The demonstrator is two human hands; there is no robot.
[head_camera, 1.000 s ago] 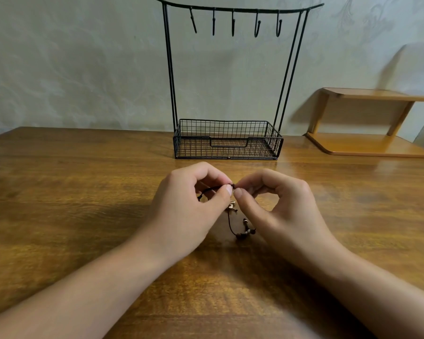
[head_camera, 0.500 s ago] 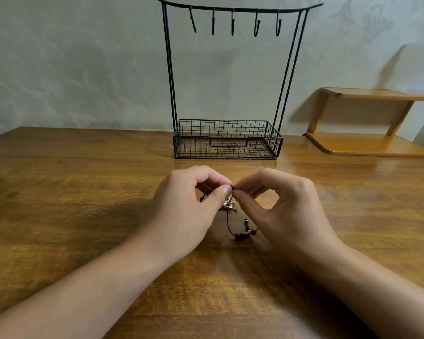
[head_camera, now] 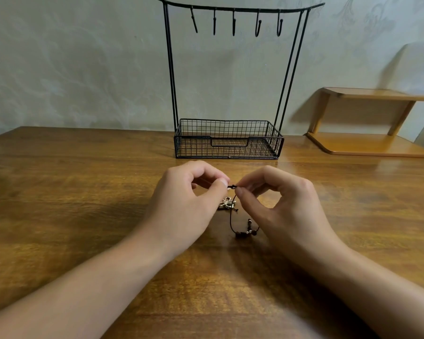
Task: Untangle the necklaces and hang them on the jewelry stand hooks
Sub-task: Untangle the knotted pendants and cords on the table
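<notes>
Necklace cord (head_camera: 231, 211) at frame centre, long axis roughly top-to-bottom: knot end up betw. the two hands, beaded loop lying on the table (head_camera: 83, 192) below. Left hand (head_camera: 184, 206) thumb + forefinger pinch the cord's top end; right hand (head_camera: 287, 211) pinches same spot from the other side, fingertips nearly touching. Metal pendant (head_camera: 227, 203) just below left thumb. Jewelry stand (head_camera: 228, 140) upper centre, hooks (head_camera: 234, 23) bare.

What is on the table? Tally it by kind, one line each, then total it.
Jewelry stand, black wire, with five bare hooks: 1
Wooden shelf: 1
Necklace tangle, dark cord with beads and a pale pendant, pinched by left hand and right hand; strand count unclear: 1
Total: 3
</notes>
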